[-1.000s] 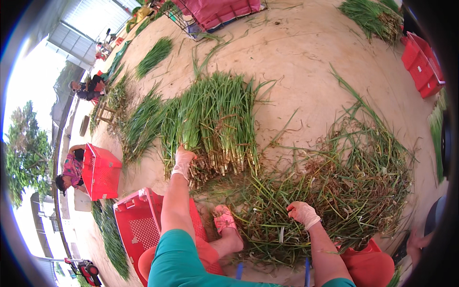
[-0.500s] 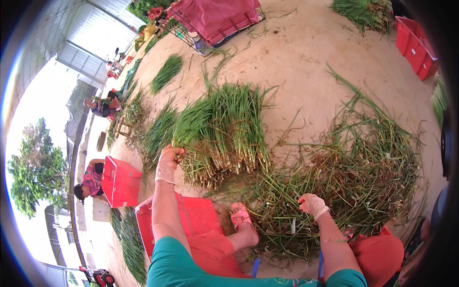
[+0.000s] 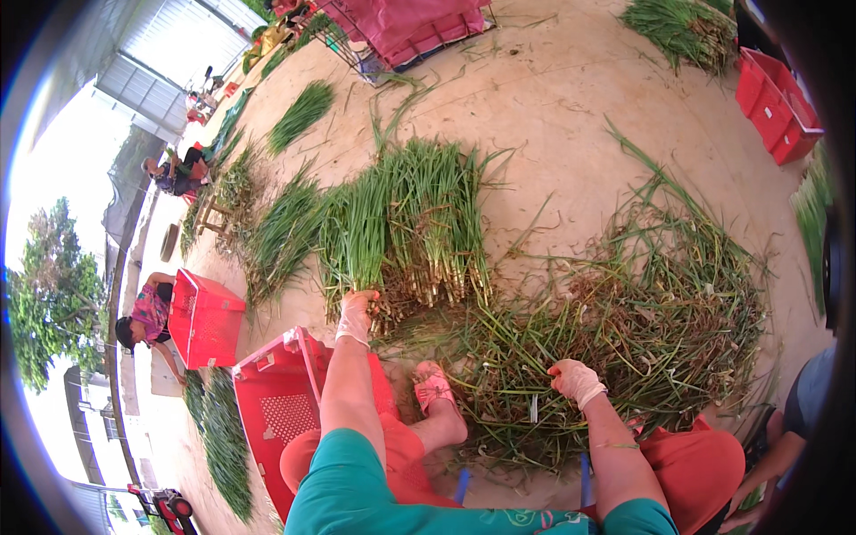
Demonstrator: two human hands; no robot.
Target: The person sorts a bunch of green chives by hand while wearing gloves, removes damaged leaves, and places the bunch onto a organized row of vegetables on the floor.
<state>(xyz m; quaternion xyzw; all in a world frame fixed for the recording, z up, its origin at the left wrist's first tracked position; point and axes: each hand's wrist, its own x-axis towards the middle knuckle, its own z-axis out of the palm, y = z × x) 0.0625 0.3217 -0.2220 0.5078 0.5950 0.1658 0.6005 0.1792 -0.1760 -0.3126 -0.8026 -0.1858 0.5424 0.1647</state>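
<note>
A row of long green onions (image 3: 437,209) lies on the floor ahead, leaf ends away from me and pale, rooty ends toward me. At its near left corner my left hand (image 3: 357,316), in a thin whitish glove, is closed round the lower stalks of a green onion bunch (image 3: 352,236). My right hand (image 3: 578,382), gloved too, hovers low over a wide heap of loose green and brown leaves (image 3: 651,321). Its fingers are bent together; whatever is between them is too small to make out.
A red plastic crate (image 3: 285,401) stands by my left leg; my pink sandal (image 3: 434,385) is beside the heap. Another red crate (image 3: 207,319) stands near a bending person (image 3: 147,312). More onions (image 3: 290,227) lie left, and a red crate (image 3: 776,107) sits far right. Someone's arm (image 3: 776,464) shows at lower right.
My left hand has moved right and a little nearer, bringing the bunch's leaves more upright against the row. My right hand stays over the heap. The whole view has shifted slightly.
</note>
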